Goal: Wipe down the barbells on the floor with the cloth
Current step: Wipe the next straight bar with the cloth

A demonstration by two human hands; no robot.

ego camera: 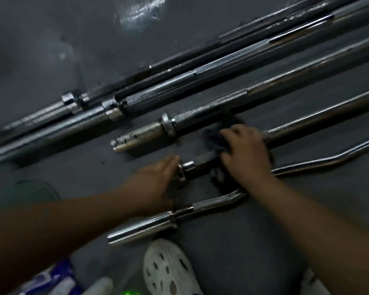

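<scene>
Several barbells lie side by side on the dark grey floor, running from lower left to upper right. My right hand [246, 153] presses a dark cloth [216, 136] around the shaft of one straight bar [307, 124], fingers curled over it. My left hand [156, 182] rests with straight fingers against that bar's collar end [184, 169]. A curved chrome bar [143, 227] lies nearest me. A shorter bar with a spotted sleeve [141, 136] lies just beyond my hands. The frame is blurred around both hands.
Three long bars [179, 81] lie packed together at the far side. A white perforated shoe [168, 271] shows at the bottom edge, with a white bottle [98, 287] and blue-white packaging [58, 277] at lower left. A green patch [36, 192] lies at the left.
</scene>
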